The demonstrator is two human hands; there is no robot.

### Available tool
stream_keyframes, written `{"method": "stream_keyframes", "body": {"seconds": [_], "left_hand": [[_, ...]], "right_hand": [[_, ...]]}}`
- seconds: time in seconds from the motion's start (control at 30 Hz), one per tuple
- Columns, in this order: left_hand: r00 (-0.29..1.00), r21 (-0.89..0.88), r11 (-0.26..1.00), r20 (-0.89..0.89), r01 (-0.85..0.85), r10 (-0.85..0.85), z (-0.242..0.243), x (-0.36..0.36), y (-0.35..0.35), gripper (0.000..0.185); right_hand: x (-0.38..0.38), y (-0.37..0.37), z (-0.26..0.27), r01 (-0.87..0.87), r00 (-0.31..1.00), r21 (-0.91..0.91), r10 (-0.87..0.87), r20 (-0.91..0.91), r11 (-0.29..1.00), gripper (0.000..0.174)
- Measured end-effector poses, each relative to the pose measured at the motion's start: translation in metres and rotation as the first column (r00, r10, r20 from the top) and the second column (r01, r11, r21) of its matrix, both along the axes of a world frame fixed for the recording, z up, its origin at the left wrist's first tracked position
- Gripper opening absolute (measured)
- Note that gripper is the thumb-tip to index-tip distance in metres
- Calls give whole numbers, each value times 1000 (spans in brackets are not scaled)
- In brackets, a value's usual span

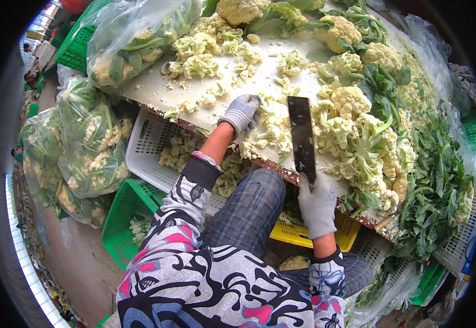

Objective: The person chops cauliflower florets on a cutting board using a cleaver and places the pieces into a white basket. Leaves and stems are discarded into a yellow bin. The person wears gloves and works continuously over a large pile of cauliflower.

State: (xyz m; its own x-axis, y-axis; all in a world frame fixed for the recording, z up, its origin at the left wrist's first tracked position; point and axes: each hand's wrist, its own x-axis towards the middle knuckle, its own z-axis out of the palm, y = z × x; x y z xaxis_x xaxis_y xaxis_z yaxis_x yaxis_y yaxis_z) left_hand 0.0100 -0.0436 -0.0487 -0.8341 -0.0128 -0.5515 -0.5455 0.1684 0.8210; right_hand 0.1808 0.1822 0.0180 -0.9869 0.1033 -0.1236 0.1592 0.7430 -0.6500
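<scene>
My right hand (317, 203), in a pale knit work glove, grips a wide dark-bladed knife (302, 137) whose blade points away from me over the board. My left hand (242, 112), in a similar glove, is curled at the left edge of a pile of cut cauliflower florets (268, 131); whether it holds a piece cannot be told. Right of the blade lie a heap of larger cauliflower pieces (365, 143) and a whole yellowish head (351, 101). More florets (200, 65) are scattered at the far left of the white board (156, 88).
Below the board's near edge are a white crate (143, 153) with florets, a green crate (117, 217) and a yellow crate (291, 233). Bagged cauliflowers (94, 139) stand at left, another bag (139, 45) above. Green leaves (434, 180) are piled at right.
</scene>
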Motion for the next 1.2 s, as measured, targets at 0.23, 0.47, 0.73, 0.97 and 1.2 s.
{"method": "stream_keyframes", "body": {"seconds": [0.23, 0.47, 0.73, 0.97, 1.2], "left_hand": [[985, -107, 991, -160, -76, 58, -24, -3, -2, 27], [990, -147, 989, -140, -7, -14, -31, -7, 0, 31], [972, -265, 963, -212, 40, -99, -57, -11, -5, 27], [911, -379, 922, -402, -76, -90, -47, 12, 7, 33], [916, -669, 741, -261, 55, -303, 41, -28, -3, 56]], "right_hand": [[-21, -46, 0, -161, 985, 310, 134, 106, 937, 18], [-21, -45, 5, -149, 987, 393, 116, 107, 908, 17], [-53, -61, 14, -233, 955, 447, 118, 271, 864, 17], [-109, -75, 6, -341, 912, 413, 192, 362, 845, 27], [-112, -50, 27, -90, 977, 300, 24, 214, 950, 29]]}}
